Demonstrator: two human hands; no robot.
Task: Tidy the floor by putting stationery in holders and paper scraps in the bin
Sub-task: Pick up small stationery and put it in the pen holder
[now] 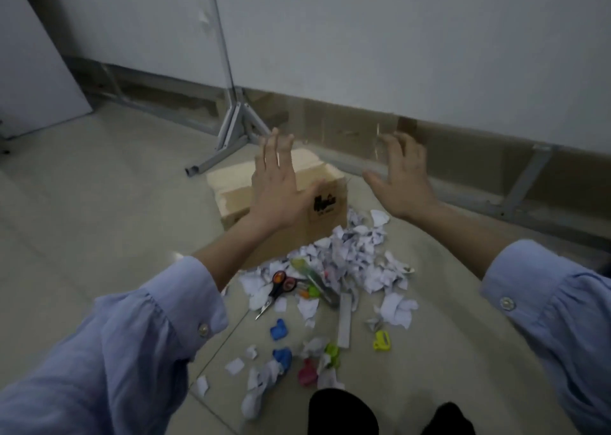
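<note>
Two hands are hovering, holding nothing | left hand [277, 186] spreading straight fingers [274, 150] over brown cardboard box [330, 203] | right hand [400, 176] splaying fingers [396, 150] loosely beside it | torn white paper scraps [350, 256], black-handled scissors [277, 289] lying on tiled floor [99, 203], against box

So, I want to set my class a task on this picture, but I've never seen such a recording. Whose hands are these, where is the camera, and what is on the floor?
There is no machine here. A person wears a camera on the head, so you look forward and down along their blue sleeves. The left hand and right hand are stretched out with fingers spread, holding nothing. Behind the left hand stands a cardboard box. On the floor lies a heap of torn paper scraps, with scissors, a ruler and small coloured plastic bits among them.
</note>
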